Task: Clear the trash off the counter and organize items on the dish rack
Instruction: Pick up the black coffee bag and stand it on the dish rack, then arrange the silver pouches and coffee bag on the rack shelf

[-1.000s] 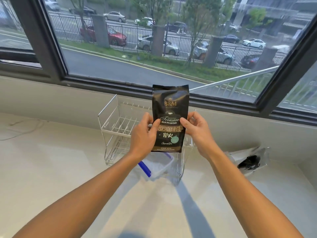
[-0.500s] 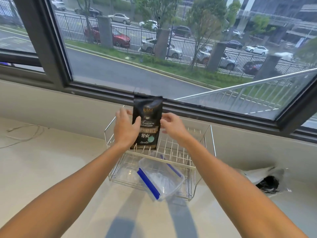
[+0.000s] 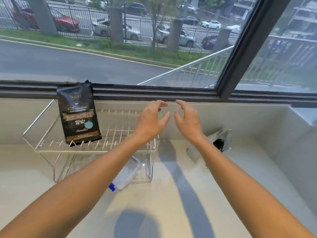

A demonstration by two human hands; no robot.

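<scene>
A black coffee bag [image 3: 79, 115] stands upright on the left of the top tier of the wire dish rack [image 3: 42, 148], leaning back toward the wall. A clear plastic container with a blue lid edge [image 3: 127, 174] sits on the rack's lower tier, partly hidden by my left forearm. My left hand [image 3: 151, 120] and my right hand [image 3: 187, 119] hover side by side over the rack's right end, fingers spread and curled, holding nothing. A crumpled clear wrapper with something black inside [image 3: 220, 140] lies on the counter to the right.
The pale counter [image 3: 171, 203] runs below a wide window with a dark frame [image 3: 154, 92]. A raised ledge [image 3: 301, 115] steps up at the far right. The wall rises right behind the rack.
Both hands let go of the coffee bag, which now stands on the rack's top tier at the left. The hands have moved right, away from it, and are empty.
</scene>
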